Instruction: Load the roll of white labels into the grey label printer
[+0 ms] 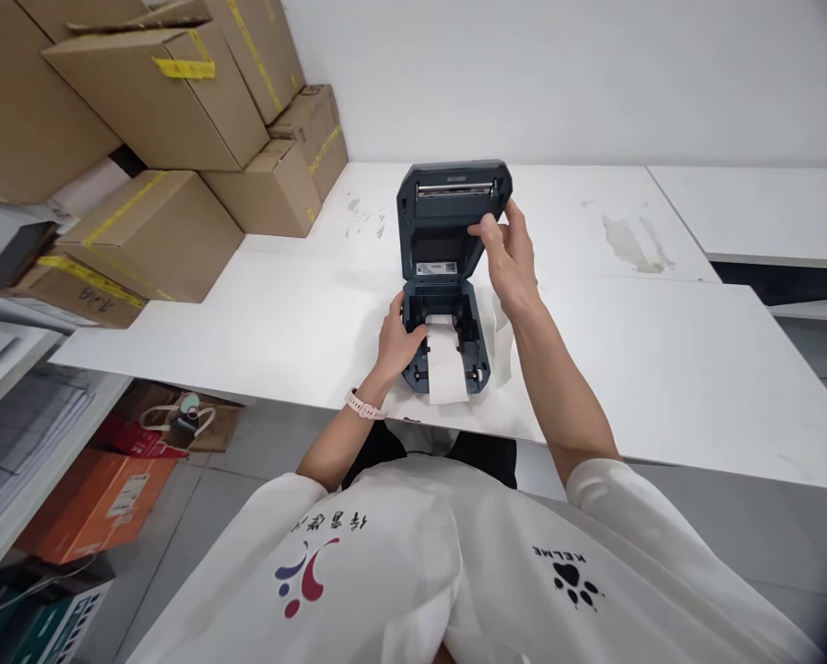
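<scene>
A dark grey label printer (447, 369) sits near the front edge of a white table (662, 350), its lid (441, 221) swung up and open. A strip of white label paper (446, 367) runs out of the bay toward me. My left hand (399, 337) rests on the printer's left side, its thumb touching the paper roll. My right hand (508, 249) grips the right edge of the raised lid, fingers curled round it.
Stacked cardboard boxes (157, 231) with yellow tape crowd the table's left end. A second white table (759, 207) stands at the back right. Shelving (32, 433) stands at the left, with an orange box (95, 503) and a bag (182, 420) on the floor beside it.
</scene>
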Demonstrator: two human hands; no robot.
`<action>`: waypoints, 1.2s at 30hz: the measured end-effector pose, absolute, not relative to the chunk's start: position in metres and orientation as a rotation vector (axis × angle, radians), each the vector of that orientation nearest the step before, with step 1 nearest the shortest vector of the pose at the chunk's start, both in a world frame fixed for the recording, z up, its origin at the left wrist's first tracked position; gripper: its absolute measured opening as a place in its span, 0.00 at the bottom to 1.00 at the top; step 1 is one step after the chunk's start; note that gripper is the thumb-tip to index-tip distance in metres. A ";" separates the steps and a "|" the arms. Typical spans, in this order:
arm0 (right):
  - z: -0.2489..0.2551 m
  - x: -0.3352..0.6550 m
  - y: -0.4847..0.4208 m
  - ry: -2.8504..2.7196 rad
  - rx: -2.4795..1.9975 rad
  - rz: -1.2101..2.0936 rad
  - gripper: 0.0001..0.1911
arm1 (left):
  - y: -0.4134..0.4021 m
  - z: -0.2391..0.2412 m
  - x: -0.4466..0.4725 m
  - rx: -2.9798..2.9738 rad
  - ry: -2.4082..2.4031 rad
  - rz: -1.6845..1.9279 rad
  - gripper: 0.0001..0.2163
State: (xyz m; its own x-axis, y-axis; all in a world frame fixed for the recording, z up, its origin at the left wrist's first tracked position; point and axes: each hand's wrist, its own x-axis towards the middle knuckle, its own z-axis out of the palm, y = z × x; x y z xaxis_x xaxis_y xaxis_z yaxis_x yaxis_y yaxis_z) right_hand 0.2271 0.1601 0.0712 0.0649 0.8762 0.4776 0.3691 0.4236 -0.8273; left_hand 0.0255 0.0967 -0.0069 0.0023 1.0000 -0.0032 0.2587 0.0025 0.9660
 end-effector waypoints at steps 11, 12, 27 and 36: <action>0.044 0.190 0.151 -2.725 -1.535 0.135 0.22 | 0.094 -0.006 0.028 1.441 1.469 1.006 0.42; 0.043 0.187 0.151 -2.817 -1.539 0.128 0.21 | 0.094 -0.006 0.028 1.445 1.479 1.011 0.43; 0.078 0.239 0.140 -2.575 -0.909 1.160 0.23 | 0.097 -0.021 0.025 1.458 1.397 1.094 0.41; 0.028 0.408 0.077 -1.712 -1.182 1.308 0.19 | 0.098 -0.021 0.024 1.415 1.394 1.076 0.39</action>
